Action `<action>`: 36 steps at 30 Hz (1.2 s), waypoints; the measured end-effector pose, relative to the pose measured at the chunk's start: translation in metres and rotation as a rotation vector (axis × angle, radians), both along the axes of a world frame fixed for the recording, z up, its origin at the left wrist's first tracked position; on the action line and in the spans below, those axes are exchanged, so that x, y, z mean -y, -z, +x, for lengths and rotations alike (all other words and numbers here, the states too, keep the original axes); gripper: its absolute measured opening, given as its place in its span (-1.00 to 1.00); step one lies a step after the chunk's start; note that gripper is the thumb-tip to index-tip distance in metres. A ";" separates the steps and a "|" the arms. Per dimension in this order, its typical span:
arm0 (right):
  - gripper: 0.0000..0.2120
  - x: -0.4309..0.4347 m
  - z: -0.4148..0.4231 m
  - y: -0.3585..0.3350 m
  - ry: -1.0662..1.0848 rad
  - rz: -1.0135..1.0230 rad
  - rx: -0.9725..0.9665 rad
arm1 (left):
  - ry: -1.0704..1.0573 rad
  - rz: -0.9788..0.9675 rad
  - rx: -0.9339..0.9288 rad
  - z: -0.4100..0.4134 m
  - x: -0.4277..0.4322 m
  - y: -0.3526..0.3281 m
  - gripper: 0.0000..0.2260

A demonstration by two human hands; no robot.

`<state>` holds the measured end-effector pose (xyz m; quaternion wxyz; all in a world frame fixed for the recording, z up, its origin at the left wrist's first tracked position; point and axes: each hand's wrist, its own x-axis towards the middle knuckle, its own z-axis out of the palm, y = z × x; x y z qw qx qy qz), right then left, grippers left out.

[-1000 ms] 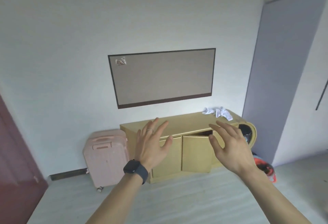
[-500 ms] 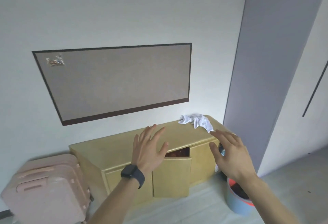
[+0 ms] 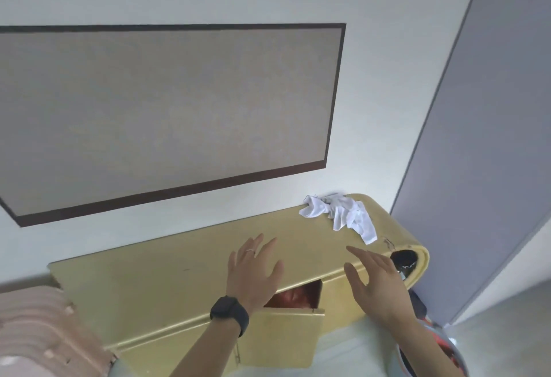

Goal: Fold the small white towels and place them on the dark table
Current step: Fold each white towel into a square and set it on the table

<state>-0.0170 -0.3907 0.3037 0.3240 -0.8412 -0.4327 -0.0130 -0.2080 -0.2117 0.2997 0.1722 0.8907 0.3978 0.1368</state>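
Note:
A crumpled heap of small white towels [image 3: 341,215] lies on the right end of a low yellow cabinet [image 3: 167,284]. My left hand [image 3: 253,272], with a ring and a black watch on the wrist, hovers open above the cabinet top, fingers spread. To its right my right hand [image 3: 372,282] is also raised and open, empty, short of the towels and below them in view. No dark table shows in this view.
One cabinet door [image 3: 286,335] hangs ajar with something reddish inside. A pink suitcase [image 3: 38,335] stands at the lower left. A bucket [image 3: 429,352] sits on the floor under my right forearm. A framed grey panel [image 3: 167,114] hangs on the wall; a grey door [image 3: 483,138] is to the right.
I have come closer to the cabinet, so it and the towels fill more of the view. Both hands stay raised and open, now over the cabinet top.

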 end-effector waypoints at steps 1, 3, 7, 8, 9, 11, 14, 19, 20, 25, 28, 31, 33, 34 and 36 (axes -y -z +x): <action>-0.64 -0.015 0.010 0.011 0.007 -0.021 -0.038 | 0.002 -0.024 -0.010 0.013 -0.016 0.013 -0.53; -0.63 -0.042 0.028 0.030 0.014 -0.078 -0.096 | 0.003 -0.064 -0.049 0.038 -0.045 0.037 -0.53; -0.61 -0.089 0.069 0.064 0.006 -0.235 -0.172 | -0.012 -0.162 -0.170 0.080 -0.090 0.081 -0.53; -0.60 -0.101 0.079 0.074 -0.007 -0.267 -0.192 | -0.019 -0.186 -0.193 0.089 -0.100 0.091 -0.52; -0.60 -0.114 0.091 0.085 -0.020 -0.302 -0.216 | -0.026 -0.206 -0.221 0.098 -0.109 0.102 -0.52; -0.59 -0.142 0.117 0.107 -0.052 -0.370 -0.253 | -0.038 -0.244 -0.268 0.118 -0.130 0.121 -0.52; -0.57 -0.194 0.161 0.137 -0.107 -0.462 -0.285 | -0.082 -0.302 -0.309 0.150 -0.162 0.146 -0.52; -0.55 -0.293 0.232 0.182 -0.183 -0.592 -0.323 | -0.160 -0.399 -0.400 0.201 -0.220 0.189 -0.52; -0.56 -0.315 0.246 0.191 -0.203 -0.611 -0.318 | -0.176 -0.418 -0.410 0.211 -0.233 0.199 -0.51; -0.57 -0.419 0.304 0.233 -0.284 -0.641 -0.225 | -0.263 -0.475 -0.434 0.246 -0.285 0.257 -0.43; -0.61 -0.463 0.323 0.262 -0.280 -0.660 -0.159 | -0.318 -0.507 -0.441 0.251 -0.297 0.298 -0.43; -0.58 -0.484 0.330 0.292 -0.195 -0.745 -0.095 | -0.331 -0.474 -0.429 0.246 -0.294 0.325 -0.44; -0.60 -0.486 0.327 0.304 -0.134 -0.745 -0.038 | -0.318 -0.475 -0.416 0.242 -0.292 0.331 -0.44; -0.62 -0.486 0.324 0.309 -0.113 -0.733 -0.010 | -0.315 -0.483 -0.409 0.241 -0.293 0.331 -0.44; -0.67 -0.485 0.319 0.313 -0.128 -0.712 0.082 | -0.308 -0.497 -0.399 0.240 -0.295 0.330 -0.43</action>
